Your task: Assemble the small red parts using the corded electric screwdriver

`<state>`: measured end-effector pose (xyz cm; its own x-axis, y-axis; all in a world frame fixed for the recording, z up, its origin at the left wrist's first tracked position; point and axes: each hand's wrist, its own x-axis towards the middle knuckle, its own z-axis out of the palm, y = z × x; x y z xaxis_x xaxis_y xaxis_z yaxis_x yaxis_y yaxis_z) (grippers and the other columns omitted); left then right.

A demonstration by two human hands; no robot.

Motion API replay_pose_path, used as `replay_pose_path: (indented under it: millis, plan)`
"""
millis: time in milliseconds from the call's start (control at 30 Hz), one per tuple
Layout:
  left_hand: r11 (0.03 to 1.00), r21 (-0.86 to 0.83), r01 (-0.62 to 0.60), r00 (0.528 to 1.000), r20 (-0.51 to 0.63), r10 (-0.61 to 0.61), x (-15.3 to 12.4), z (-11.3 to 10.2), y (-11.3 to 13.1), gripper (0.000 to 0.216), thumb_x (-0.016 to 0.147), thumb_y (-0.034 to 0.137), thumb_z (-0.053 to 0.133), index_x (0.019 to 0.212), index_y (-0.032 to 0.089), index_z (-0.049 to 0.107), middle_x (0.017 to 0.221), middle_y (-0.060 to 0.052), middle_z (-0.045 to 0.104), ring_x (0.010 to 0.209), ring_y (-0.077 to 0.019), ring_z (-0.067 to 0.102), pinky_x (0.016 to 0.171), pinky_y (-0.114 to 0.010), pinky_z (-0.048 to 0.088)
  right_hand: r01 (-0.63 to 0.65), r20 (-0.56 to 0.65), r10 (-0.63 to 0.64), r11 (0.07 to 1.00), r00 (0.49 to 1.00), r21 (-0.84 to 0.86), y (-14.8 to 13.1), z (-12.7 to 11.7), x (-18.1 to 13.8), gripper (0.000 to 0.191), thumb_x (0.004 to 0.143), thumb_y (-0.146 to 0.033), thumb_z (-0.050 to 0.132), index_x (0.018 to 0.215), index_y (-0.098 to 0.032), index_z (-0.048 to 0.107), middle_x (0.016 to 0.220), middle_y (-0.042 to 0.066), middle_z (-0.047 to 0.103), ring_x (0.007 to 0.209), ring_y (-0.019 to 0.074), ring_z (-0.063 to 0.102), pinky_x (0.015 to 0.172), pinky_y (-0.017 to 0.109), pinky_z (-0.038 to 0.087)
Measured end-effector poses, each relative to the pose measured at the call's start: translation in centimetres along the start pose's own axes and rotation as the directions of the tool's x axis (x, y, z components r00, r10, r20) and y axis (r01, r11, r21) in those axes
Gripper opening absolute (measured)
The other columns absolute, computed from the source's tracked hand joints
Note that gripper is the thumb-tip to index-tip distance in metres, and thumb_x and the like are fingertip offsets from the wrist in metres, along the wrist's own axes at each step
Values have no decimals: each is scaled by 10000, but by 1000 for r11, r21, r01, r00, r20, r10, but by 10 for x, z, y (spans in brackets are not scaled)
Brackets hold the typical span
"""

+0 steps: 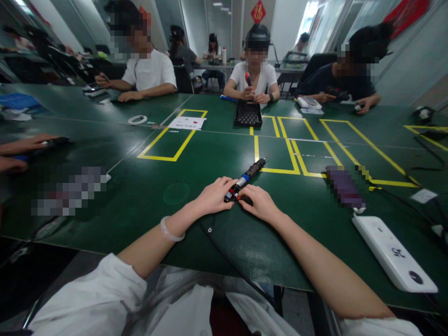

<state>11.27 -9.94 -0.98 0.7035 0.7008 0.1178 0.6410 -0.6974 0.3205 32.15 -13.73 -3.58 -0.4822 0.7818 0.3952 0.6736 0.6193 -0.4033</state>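
Observation:
An opened electric screwdriver (pixel 249 173), with a slim body showing silver, blue and black parts, lies slanted on the green table, its thin tip pointing away to the right. My left hand (pixel 217 193) is closed on its near end, the fingers bent over it from the left. From the right, my right hand (pixel 261 201) pinches at a small red and black part (pixel 245 199) by the same end; the fingers partly cover it, so its kind is unclear. A black cord (pixel 227 252) runs from beneath my hands over the table's near edge.
A white power bank (pixel 395 254) and a blurred phone (pixel 345 186) lie to the right. Yellow tape outlines (pixel 294 156) mark the table. Across it, a person holds a red-tipped tool (pixel 248 80) over a black tray (pixel 248 122). A co-worker's hands (pixel 24 144) are at the left.

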Motion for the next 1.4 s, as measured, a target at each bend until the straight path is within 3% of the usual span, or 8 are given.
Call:
replay_pose_path:
  millis: [267, 533, 900, 1033, 1167, 1400]
  plan:
    - [1000, 4, -8, 1000, -16, 8, 1, 1, 6, 697, 819, 419, 592, 1440, 253, 320, 1307, -98, 470, 1141, -261, 493, 954, -376, 451, 20, -23, -19, 999, 1000, 36, 3, 5, 3, 78, 910, -205, 565, 969, -224, 613, 1060, 69, 632, 949, 215, 586, 798, 315, 456]
    - [998, 63, 31, 999, -10, -30, 4, -1, 13, 648, 870, 456, 525, 1449, 258, 314, 1260, -101, 477, 1102, -257, 508, 860, -360, 490, -9, -46, 13, 997, 999, 83, 3, 4, 4, 73, 914, -209, 565, 869, -201, 622, 934, 53, 650, 864, 195, 592, 774, 299, 458]
    - [984, 171, 55, 998, -35, -50, 7, 1, 11, 626, 901, 474, 488, 1462, 276, 296, 1255, -98, 470, 1097, -247, 486, 846, -350, 490, -50, -41, 53, 995, 998, 87, 3, 2, -1, 122, 945, -221, 513, 910, -190, 625, 860, 44, 641, 811, 176, 592, 769, 290, 436]
    - [965, 243, 101, 995, -43, -93, 8, -5, -7, 652, 890, 478, 513, 1467, 268, 294, 1278, -109, 457, 1111, -259, 473, 832, -351, 487, -54, -14, 56, 992, 998, 114, 4, 2, -1, 129, 950, -221, 505, 907, -193, 624, 848, 41, 649, 818, 172, 601, 778, 285, 443]
    - [924, 296, 244, 970, -83, -229, 8, -15, -37, 650, 882, 505, 510, 1462, 288, 312, 1276, -113, 457, 1118, -276, 474, 812, -356, 487, -61, 3, 62, 989, 998, 135, 6, 2, -2, 122, 945, -210, 509, 904, -198, 624, 873, 42, 664, 837, 171, 616, 787, 285, 446]
    - [804, 263, 534, 845, -151, -513, -6, -39, -117, 686, 860, 586, 468, 1457, 268, 349, 1280, -136, 451, 1173, -323, 465, 894, -430, 473, -76, 11, 75, 985, 997, 152, 6, 2, -2, 120, 934, -195, 516, 901, -198, 632, 888, 47, 679, 840, 176, 626, 781, 294, 456]
